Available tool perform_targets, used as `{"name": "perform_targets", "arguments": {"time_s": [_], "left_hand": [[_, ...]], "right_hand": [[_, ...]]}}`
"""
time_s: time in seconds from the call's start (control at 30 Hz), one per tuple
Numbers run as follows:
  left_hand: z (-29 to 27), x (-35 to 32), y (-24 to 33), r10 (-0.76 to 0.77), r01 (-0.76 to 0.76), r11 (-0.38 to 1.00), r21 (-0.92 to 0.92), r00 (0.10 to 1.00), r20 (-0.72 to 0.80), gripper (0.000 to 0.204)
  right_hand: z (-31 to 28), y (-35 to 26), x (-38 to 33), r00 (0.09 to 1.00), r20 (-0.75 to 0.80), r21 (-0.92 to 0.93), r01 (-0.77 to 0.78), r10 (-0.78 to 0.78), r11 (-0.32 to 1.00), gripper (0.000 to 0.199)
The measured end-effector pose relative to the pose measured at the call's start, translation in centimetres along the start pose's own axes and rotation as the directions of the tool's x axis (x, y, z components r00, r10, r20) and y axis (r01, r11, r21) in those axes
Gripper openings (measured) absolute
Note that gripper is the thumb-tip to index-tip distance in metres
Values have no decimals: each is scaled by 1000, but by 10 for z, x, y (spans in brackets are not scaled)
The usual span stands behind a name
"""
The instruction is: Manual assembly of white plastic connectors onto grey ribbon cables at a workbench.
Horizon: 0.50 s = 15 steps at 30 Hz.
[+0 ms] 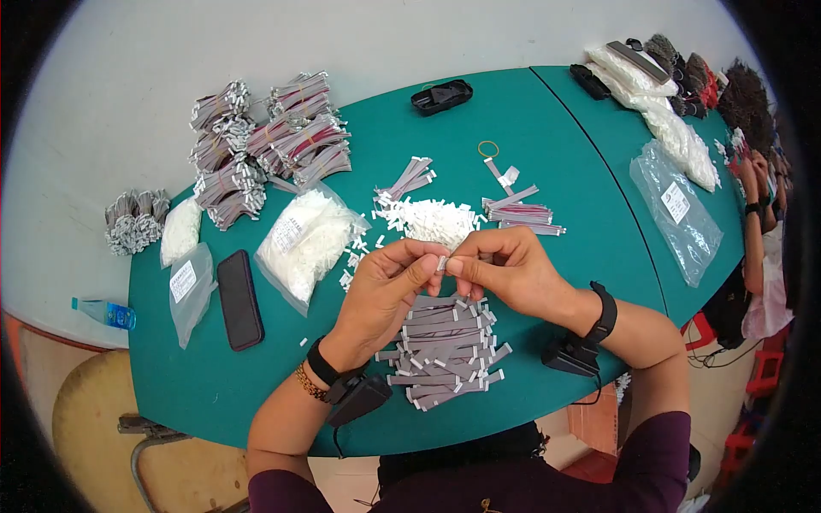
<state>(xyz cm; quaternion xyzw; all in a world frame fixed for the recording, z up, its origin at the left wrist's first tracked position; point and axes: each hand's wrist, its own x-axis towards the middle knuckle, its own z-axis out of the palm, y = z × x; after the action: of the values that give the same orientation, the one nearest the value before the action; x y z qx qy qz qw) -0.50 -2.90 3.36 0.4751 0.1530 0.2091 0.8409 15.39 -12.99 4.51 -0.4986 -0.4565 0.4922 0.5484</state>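
Over the middle of the green table, my left hand [394,278] and my right hand [510,267] meet with thumbs and forefingers pinched together. Between the fingertips shows a small white connector [442,263]; whatever is attached to it is hidden by my fingers. Just beyond my hands lies a loose heap of white connectors [436,221]. Below my hands, nearer to me, grey ribbon cables with white ends [445,346] lie in a layered pile. Smaller groups of ribbon cables rest behind the heap [409,178] and to its right [523,214].
Bundled cables [295,137] are stacked at the far left. A bag of white connectors [304,239], a black phone [240,299] and a water bottle [104,313] are on the left. A black tray [441,97], a rubber band [487,149] and an empty clear bag [676,209] lie farther off. Another person's arm [753,231] shows at right.
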Motion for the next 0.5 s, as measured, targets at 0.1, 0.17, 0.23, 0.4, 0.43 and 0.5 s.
{"name": "perform_targets", "arguments": {"time_s": [0.1,0.17,0.23,0.4,0.43,0.5], "left_hand": [[1,0,0,-4,4,1000,-9,1000,-3,16],[0,0,1,6,-6,1000,13,1000,0,16],[0,0,1,11,-11,1000,24,1000,2,16],[0,0,1,97,-92,977,192,995,-16,17],[1,0,0,122,-112,963,247,992,-25,16],[3,0,1,147,-131,945,301,989,-31,16]], "right_hand": [[-1,0,0,1000,2,3,-2,2,1000,15],[-1,0,0,1000,11,7,-5,5,1000,15],[-1,0,0,1000,12,7,-4,4,1000,16],[-1,-3,0,1000,16,-10,-19,20,1000,17],[-1,-4,0,999,16,-18,-29,29,999,18],[-1,-3,0,999,17,-24,-31,32,999,18]]}}
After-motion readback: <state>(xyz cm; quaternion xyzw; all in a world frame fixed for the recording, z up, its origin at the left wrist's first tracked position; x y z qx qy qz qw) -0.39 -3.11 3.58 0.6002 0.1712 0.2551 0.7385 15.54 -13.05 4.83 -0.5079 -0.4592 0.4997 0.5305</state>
